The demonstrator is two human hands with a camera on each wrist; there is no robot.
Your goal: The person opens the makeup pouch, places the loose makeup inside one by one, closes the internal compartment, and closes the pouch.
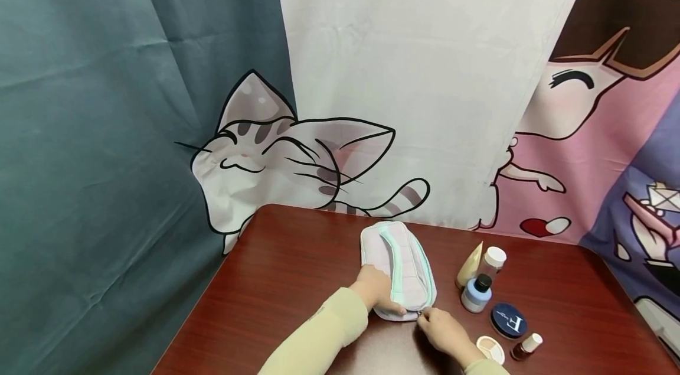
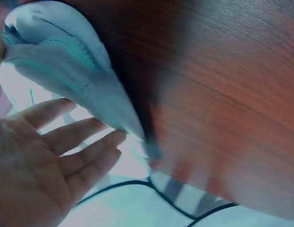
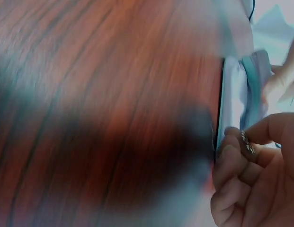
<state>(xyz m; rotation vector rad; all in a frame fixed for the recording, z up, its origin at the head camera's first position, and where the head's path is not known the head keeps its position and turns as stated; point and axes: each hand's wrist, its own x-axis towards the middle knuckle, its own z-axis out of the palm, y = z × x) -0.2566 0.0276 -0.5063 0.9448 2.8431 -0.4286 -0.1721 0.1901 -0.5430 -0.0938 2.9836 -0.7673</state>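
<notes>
A pale pink zip pouch point(image 1: 411, 271) with mint-green trim lies flat on the table. My left hand point(image 1: 378, 287) rests on its near left part, the thumb by the near end of the zip. In the left wrist view the fingers point(image 2: 73, 135) are straight and spread along the pouch's side. My right hand point(image 1: 445, 332) is at the pouch's near right corner. Its thumb and index finger pinch a small metal zipper pull point(image 3: 247, 143), seen in the right wrist view. What lies inside the pouch is hidden.
Right of the pouch stand a cream tube point(image 1: 470, 267), a white-capped bottle point(image 1: 494, 260) and a blue bottle with black cap point(image 1: 476, 295). Nearer are a dark blue round compact point(image 1: 508, 320), a small palette point(image 1: 490, 349) and a nail polish bottle point(image 1: 526, 346). A printed curtain point(image 1: 414, 68) hangs behind the table.
</notes>
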